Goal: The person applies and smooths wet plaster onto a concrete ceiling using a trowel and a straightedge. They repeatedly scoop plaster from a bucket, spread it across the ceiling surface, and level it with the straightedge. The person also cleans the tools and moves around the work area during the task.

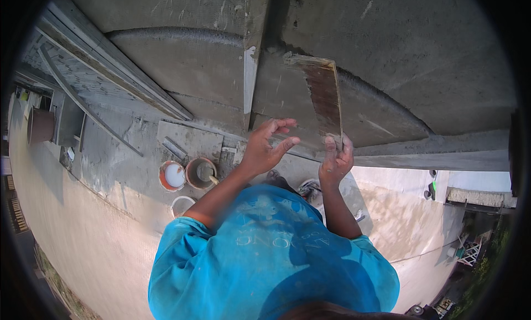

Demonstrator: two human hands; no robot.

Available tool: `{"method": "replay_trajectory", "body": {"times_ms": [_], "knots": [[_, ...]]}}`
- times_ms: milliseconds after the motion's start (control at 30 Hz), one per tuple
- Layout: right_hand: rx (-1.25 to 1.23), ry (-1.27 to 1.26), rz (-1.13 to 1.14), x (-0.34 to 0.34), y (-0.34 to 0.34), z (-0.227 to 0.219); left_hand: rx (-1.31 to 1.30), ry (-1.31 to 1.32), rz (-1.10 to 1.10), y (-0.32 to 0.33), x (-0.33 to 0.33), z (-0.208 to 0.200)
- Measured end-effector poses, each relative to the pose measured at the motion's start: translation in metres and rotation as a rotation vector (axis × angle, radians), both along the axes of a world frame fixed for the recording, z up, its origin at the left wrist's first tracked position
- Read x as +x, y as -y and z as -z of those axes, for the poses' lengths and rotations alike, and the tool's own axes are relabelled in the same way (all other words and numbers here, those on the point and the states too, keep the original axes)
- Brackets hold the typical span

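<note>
My right hand (336, 164) grips the lower end of a flat wooden board (327, 101), thumb on the near face. The board is brown, with grey plaster smeared along its edge and upper end. It stands raised in front of a grey plastered wall (287, 107); whether it touches the wall I cannot tell. To the left of the board, my left hand (269, 146) is held up with its fingers apart and nothing in it. A narrow plaster-spotted upright strip (252, 71) runs down the wall just above my left hand.
Down to the left stand an orange bucket (164, 179) with white liquid, a second bucket (191, 177) with a handled tool in it, and a white bucket (180, 201). Long pale beams (119, 65) slant at upper left. A curved strip (88, 104) leans below them.
</note>
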State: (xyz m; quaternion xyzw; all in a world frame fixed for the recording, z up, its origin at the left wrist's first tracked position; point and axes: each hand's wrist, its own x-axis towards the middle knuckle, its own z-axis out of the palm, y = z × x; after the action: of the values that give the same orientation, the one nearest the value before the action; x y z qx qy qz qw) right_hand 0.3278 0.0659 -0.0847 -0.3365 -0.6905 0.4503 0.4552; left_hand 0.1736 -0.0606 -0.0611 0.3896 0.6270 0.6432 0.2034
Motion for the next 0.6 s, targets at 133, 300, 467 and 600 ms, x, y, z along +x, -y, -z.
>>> {"method": "replay_trajectory", "body": {"times_ms": [133, 300, 467, 600], "knots": [[-0.582, -0.218, -0.265, 0.002, 0.030, 0.000, -0.037, 0.080, 0.057, 0.003, 0.020, 0.021], [-0.854, -0.159, -0.526, 0.009, 0.041, 0.020, -0.091, 0.328, -0.111, 0.024, 0.044, 0.060], [-0.695, 0.271, -0.764, 0.017, 0.030, 0.061, -0.161, 0.464, -0.316, 0.064, 0.064, 0.072], [-0.616, 0.420, -0.914, 0.000, 0.030, 0.097, -0.159, 0.438, -0.456, 0.098, 0.081, 0.084]]}}
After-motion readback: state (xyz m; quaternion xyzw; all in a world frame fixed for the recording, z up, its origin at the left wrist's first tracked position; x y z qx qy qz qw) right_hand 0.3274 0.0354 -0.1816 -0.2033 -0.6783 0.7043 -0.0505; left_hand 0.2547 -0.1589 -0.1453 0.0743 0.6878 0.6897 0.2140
